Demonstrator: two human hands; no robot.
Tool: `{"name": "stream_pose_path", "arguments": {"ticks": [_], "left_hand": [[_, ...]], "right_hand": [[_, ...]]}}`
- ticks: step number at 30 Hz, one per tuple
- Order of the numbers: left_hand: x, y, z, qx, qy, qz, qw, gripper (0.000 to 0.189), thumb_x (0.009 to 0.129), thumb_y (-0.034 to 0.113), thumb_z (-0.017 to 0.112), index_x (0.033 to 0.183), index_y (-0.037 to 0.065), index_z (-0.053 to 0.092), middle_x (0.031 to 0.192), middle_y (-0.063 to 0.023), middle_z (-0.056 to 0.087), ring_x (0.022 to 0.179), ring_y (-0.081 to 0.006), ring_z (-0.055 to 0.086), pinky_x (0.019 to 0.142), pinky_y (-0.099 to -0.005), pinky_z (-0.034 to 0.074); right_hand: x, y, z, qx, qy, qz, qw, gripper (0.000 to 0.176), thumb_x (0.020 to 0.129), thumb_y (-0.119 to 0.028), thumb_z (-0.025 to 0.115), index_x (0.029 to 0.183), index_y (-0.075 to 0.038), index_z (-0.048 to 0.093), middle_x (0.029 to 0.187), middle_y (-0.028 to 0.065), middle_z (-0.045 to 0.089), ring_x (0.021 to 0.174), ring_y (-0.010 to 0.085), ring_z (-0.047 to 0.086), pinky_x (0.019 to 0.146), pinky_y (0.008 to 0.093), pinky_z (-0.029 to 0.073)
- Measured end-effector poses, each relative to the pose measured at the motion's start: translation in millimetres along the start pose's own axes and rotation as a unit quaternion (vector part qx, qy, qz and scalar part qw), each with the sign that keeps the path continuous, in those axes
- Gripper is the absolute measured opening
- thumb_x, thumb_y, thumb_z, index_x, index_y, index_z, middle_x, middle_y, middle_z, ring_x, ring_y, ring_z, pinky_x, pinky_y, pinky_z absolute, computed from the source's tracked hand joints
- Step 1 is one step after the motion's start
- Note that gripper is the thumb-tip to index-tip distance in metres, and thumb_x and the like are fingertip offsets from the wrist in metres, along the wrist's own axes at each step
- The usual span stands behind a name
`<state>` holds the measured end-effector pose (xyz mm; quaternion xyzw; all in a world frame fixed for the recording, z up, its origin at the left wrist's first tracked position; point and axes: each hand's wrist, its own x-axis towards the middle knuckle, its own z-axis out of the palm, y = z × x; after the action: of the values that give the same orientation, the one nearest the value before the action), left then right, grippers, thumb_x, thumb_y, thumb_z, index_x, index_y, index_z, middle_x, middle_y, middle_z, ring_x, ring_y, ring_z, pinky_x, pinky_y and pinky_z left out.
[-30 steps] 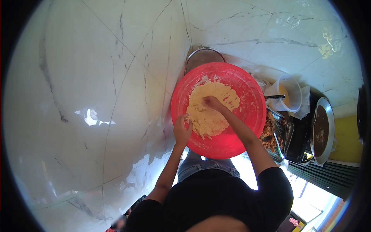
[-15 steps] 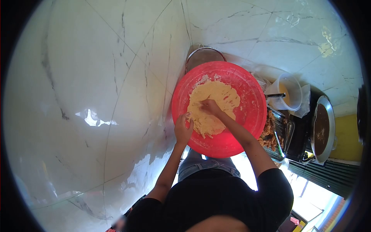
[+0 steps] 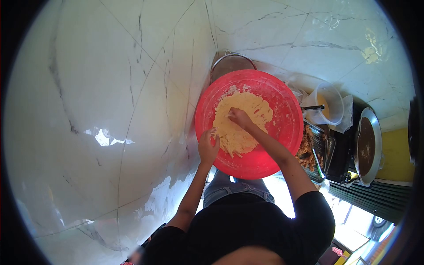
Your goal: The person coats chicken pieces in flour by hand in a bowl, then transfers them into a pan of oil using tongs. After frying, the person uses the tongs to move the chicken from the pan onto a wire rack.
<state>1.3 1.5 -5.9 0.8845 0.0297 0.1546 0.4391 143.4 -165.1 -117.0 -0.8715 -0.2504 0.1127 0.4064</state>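
A wide red basin holds a spread mass of pale yellow, floury dough or batter mix. My right hand is over the upper middle of the mix, its fingers curled together at the surface; whatever they pinch is too small to make out. At the basin's left edge, my left hand rests with thumb and fingers apart, fingertips at the border of the mix and dusted with it.
Right of the basin are a tray of fried pieces, a clear plastic tub with yellow contents, and a wide pan of dark oil. A round lidded container stands behind. Marbled tile walls rise at left and back.
My right hand has moved slightly up over the mix, and its fingers look more tightly curled. My left hand has stayed at the basin's left edge.
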Motion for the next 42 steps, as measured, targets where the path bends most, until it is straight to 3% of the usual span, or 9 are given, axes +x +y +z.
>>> {"name": "stream_pose_path", "arguments": {"ticks": [2,8,14,17,20,23,32,38,42], "left_hand": [[-1,-3,2,0.002,0.014,0.018,1.0,0.025,0.076,0.006,0.059,0.1,0.005,0.055,0.09,-0.0093,0.058,0.08,-0.0214,0.057,0.069,-0.0289,0.046],[-1,0,1,0.01,0.012,0.012,1.0,0.025,0.076,0.006,0.059,0.1,0.005,0.055,0.09,-0.0095,0.058,0.081,-0.0216,0.058,0.07,-0.0293,0.046],[-1,-3,2,0.02,0.013,0.026,0.999,0.025,0.076,0.007,0.059,0.1,0.005,0.055,0.09,-0.0097,0.058,0.082,-0.0222,0.058,0.071,-0.0302,0.046],[0,2,-1,0.011,-0.005,0.005,1.0,0.025,0.076,0.007,0.058,0.1,0.005,0.054,0.094,-0.0099,0.058,0.085,-0.0246,0.057,0.075,-0.0324,0.045],[-1,0,1,0.02,-0.008,-0.001,1.0,0.025,0.075,0.007,0.058,0.1,0.005,0.054,0.094,-0.0097,0.058,0.085,-0.0245,0.057,0.075,-0.0324,0.045],[-1,2,0,0.026,-0.007,0.006,1.0,0.024,0.075,0.007,0.058,0.099,0.006,0.055,0.093,-0.0095,0.058,0.085,-0.0242,0.057,0.075,-0.0323,0.045],[0,1,0,0.022,0.003,0.017,1.0,0.022,0.077,0.008,0.059,0.098,0.005,0.056,0.09,-0.0094,0.059,0.082,-0.0227,0.058,0.071,-0.0305,0.046],[-1,2,1,0.015,0.002,0.004,1.0,0.022,0.075,0.007,0.058,0.097,0.007,0.057,0.09,-0.0086,0.059,0.083,-0.0231,0.058,0.073,-0.0319,0.046],[1,1,2,0.027,-0.025,0.009,0.999,0.022,0.075,0.009,0.058,0.097,0.008,0.057,0.091,-0.008,0.059,0.085,-0.0235,0.057,0.073,-0.0323,0.045]], "right_hand": [[-5,-4,-9,-0.033,0.068,-0.027,0.997,0.037,0.072,-0.018,0.066,0.101,-0.002,0.05,0.09,0.0158,0.06,0.083,0.0291,0.059,0.072,0.0386,0.046],[-1,-2,-28,0.127,0.031,0.063,0.989,0.035,0.075,-0.015,0.064,0.105,0.0,0.054,0.106,0.0169,0.057,0.097,0.0258,0.057,0.083,0.0336,0.044],[-8,12,-13,-0.009,0.026,-0.086,0.996,0.033,0.076,-0.009,0.062,0.107,0.0,0.055,0.095,0.0162,0.06,0.089,0.0284,0.059,0.076,0.0342,0.047],[-13,-2,-15,0.015,0.053,-0.043,0.998,0.031,0.076,-0.01,0.061,0.105,-0.003,0.057,0.096,0.0173,0.057,0.09,0.0313,0.054,0.079,0.0353,0.044],[-7,8,-2,0.018,0.195,-0.003,0.981,0.031,0.073,-0.012,0.065,0.102,-0.003,0.059,0.099,0.015,0.054,0.091,0.0304,0.052,0.079,0.035,0.043],[-15,11,-4,-0.149,0.151,-0.01,0.977,0.033,0.072,-0.013,0.066,0.102,-0.003,0.058,0.099,0.0141,0.052,0.094,0.0304,0.049,0.08,0.0348,0.042],[-41,-6,9,0.059,0.059,0.002,0.997,0.025,0.069,-0.009,0.067,0.093,-0.004,0.06,0.087,0.0145,0.055,0.083,0.0302,0.054,0.075,0.0365,0.044],[-40,3,14,-0.004,0.025,-0.038,0.999,0.022,0.072,0.001,0.058,0.094,0.0,0.061,0.083,0.0152,0.056,0.082,0.0278,0.055,0.072,0.0346,0.046],[-33,6,10,-0.045,0.104,-0.064,0.991,0.023,0.07,0.0,0.058,0.093,0.0,0.061,0.081,0.0157,0.056,0.081,0.0288,0.054,0.07,0.0352,0.045]]}}
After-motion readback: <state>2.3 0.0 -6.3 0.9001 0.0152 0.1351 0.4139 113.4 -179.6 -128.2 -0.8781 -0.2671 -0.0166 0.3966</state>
